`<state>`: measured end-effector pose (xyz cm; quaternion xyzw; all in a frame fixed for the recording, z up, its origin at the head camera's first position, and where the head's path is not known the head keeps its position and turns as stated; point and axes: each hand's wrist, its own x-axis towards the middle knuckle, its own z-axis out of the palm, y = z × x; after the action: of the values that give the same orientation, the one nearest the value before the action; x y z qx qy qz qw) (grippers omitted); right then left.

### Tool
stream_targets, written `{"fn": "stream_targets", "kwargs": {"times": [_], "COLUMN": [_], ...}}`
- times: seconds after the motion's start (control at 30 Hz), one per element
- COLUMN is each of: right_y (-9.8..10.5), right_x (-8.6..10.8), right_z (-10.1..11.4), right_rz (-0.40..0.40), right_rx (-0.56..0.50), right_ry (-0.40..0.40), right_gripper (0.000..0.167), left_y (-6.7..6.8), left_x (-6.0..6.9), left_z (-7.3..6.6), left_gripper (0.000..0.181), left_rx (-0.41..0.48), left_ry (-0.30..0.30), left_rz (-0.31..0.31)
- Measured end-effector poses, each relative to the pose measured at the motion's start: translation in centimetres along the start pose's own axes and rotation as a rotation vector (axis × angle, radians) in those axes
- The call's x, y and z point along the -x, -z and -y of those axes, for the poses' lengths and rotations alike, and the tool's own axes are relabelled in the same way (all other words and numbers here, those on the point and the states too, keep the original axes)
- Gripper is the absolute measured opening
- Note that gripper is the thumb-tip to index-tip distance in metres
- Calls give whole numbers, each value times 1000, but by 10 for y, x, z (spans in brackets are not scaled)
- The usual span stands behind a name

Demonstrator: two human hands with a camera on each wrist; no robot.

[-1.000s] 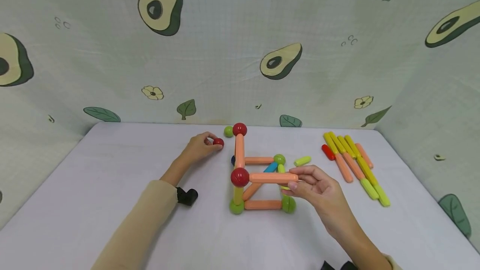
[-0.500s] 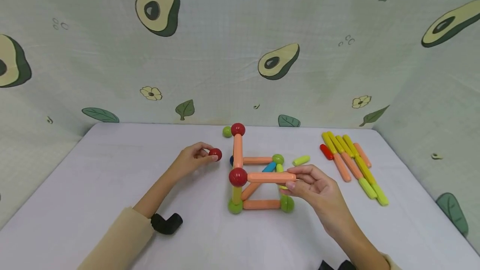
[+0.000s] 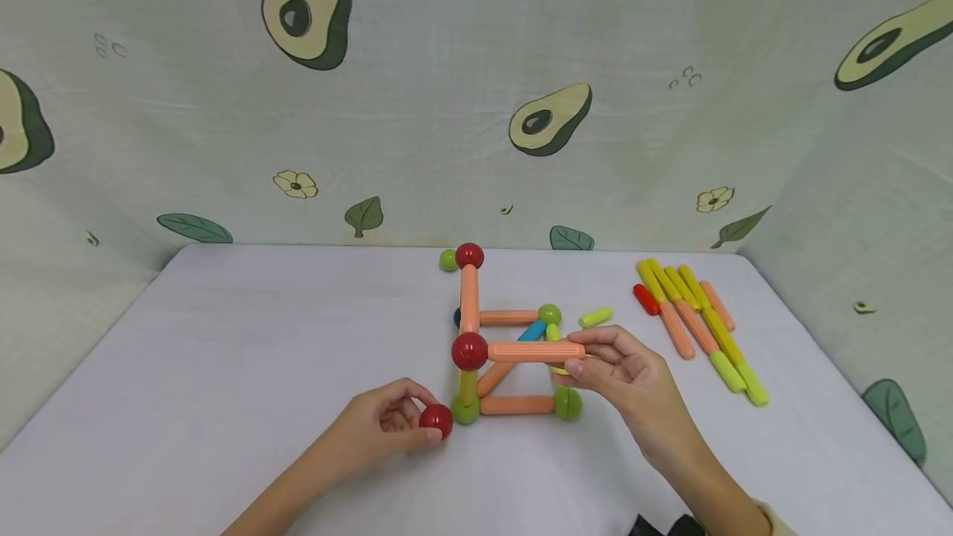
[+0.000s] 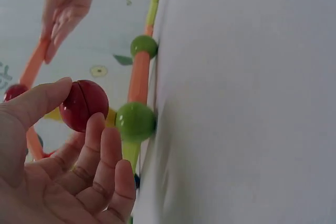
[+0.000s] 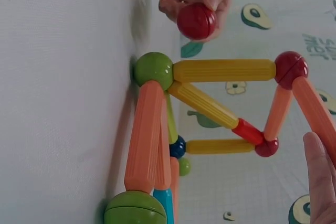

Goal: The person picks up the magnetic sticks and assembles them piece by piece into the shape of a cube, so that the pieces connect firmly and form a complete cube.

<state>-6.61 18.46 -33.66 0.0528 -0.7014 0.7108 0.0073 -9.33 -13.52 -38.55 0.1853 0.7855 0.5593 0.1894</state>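
Left hand: fingers pinching a red ball, just beside a green corner ball
Right hand: fingers pinching an orange stick, whose far end meets a red corner ball
Stick frame: standing on the worktop
Loose sticks: over to the right

The left hand has come from the far left of the stick frame toward the near side, bringing the red ball in its fingers. The ball is now just left of the frame's near left green ball. The left sleeve and black strap have left the head view.
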Motion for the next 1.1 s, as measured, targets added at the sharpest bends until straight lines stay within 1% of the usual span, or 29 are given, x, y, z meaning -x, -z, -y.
{"fn": "stream_targets", "kwargs": {"times": [0.1, 0.2, 0.27, 0.4, 0.43, 0.53, 0.6, 0.67, 0.83, 0.9, 0.93, 1.0, 1.07, 1.1], "right_y": [-1, -1, -1, -1, -1, -2, -1, -1, -1, -1, -1, -1, -1, -1], "right_x": [0, 1, 0, 0, 0, 1, 1, 1, 1, 1, 0, 0, 0, 0], "right_z": [0, 1, 1, 2, 2, 1, 1, 1, 0, 0, 0, 0, 1, 2], "right_rz": [0, -6, -11, -21, -21, -19, -19, -18, -12, -9, -8, -13, -19, -24], "right_rx": [3, 14, 21, 28, 26, 22, 22, 24, 18, 18, 19, 25, 34, 38], "right_ry": [2, -3, -11, -25, -26, -24, -20, -17, -11, -5, -3, -12, -24, -33], "right_gripper": [32, 31, 32, 32, 32, 33, 33, 33, 31, 30, 30, 30, 31, 32], "left_y": [-17, -34, -44, -61, -64, -73, -75, -76, -75, -74, -74, -71, -67, -64], "left_x": [4, 1, -3, -12, -14, -20, -23, -24, -24, -24, -25, -25, -22, -20], "left_z": [-1, -6, -10, -16, -17, -18, -18, -18, -19, -19, -16, -20, -26, -31], "left_gripper": [33, 30, 28, 28, 28, 29, 29, 28, 29, 32, 34, 37, 39, 39], "left_rx": [2, -23, -53, -166, -202, -313, -365, -392, -381, -378, -382, -392, -417, -425], "left_ry": [-21, -43, -39, -29, -21, -29, -37, -38, -27, -9, -3, 25, 10, -8], "left_rz": [67, 121, 143, 151, 148, 128, 117, 113, 123, 136, 143, 159, 172, 174]}}
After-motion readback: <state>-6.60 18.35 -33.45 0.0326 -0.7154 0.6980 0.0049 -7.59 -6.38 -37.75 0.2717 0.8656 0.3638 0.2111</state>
